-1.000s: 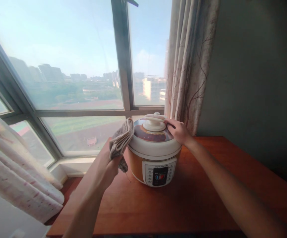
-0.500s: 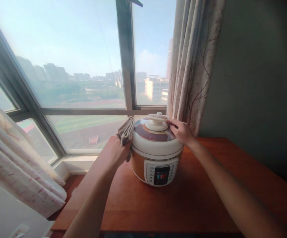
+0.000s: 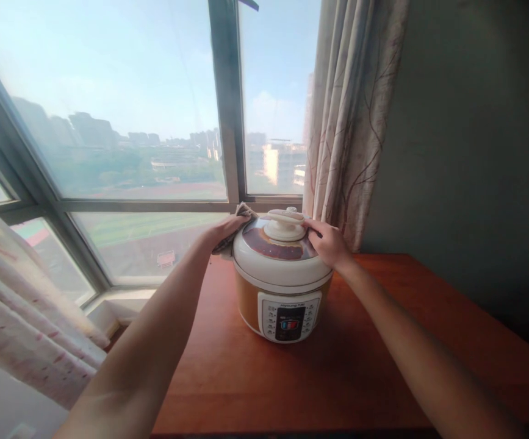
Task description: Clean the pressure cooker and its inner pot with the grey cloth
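A white and orange-brown electric pressure cooker point(image 3: 282, 274) stands upright on the table, its control panel facing me. Its lid is on, topped by a cream lid handle point(image 3: 285, 224). My left hand point(image 3: 227, 228) is closed on a folded greyish-brown cloth point(image 3: 244, 211), which lies against the far left side of the lid. At the right of the lid, my right hand point(image 3: 331, 242) has its fingers closed around the end of the lid handle; the fingertips are partly hidden.
The reddish-brown wooden table point(image 3: 374, 360) carries the cooker. Behind it are a large window point(image 3: 145, 207) and a patterned curtain point(image 3: 344, 122), with a dark wall point(image 3: 460, 152) at right. Another curtain point(image 3: 21, 305) hangs at the left.
My left hand has moved forward with the cloth, from the cooker's left side to the far left edge of the lid. The right hand stays at the lid handle. The view has shifted slightly.
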`<state>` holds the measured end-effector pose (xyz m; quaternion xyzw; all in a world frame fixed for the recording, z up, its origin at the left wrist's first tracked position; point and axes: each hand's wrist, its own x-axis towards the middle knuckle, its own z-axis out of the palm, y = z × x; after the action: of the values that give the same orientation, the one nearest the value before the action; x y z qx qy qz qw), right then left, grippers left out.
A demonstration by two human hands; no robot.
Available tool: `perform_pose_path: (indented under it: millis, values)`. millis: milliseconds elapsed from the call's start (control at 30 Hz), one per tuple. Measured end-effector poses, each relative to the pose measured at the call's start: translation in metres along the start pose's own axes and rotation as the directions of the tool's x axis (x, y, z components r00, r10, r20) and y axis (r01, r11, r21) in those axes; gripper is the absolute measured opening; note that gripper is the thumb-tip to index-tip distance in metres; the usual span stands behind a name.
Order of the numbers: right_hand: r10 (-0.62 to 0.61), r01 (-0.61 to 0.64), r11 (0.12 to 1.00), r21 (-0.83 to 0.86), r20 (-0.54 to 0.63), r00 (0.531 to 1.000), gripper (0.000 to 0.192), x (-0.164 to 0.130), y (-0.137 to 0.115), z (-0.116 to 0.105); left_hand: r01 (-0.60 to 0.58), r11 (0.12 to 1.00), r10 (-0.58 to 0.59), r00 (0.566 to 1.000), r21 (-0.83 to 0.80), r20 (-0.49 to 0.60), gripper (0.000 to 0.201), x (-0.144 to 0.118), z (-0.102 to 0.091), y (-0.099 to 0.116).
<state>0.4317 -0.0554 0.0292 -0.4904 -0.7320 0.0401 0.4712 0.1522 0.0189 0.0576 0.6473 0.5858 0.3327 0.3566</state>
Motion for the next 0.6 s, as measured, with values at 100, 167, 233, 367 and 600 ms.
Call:
perform_pose_path:
  millis: [100,167,233,367,600]
  values:
    - [-0.015,0.015,1.0,0.008,-0.007,1.0,0.039,0.0,0.001,0.0,-0.21,0.96,0.206,0.978,0.185,0.04,0.04,0.022,0.006,0.019]
    - [-0.019,0.019,1.0,0.015,-0.006,1.0,0.038,0.0,0.002,0.0,-0.297,0.929,0.286,0.955,0.221,0.08,0.037,0.03,0.013,0.031]
    - [-0.02,0.02,1.0,0.02,0.0,1.0,0.038,0.0,0.002,0.0,-0.364,0.908,0.345,0.931,0.208,0.122,0.037,0.03,0.018,0.039]
    - [-0.002,0.002,1.0,0.015,-0.003,1.0,0.038,0.0,0.002,0.0,-0.472,0.867,0.445,0.878,0.162,0.173,0.046,0.009,0.018,0.037]
    - [0.014,-0.014,1.0,-0.018,-0.002,1.0,0.039,0.0,-0.003,-0.001,-0.605,0.775,0.609,0.792,0.18,0.039,0.055,-0.065,0.011,0.014]
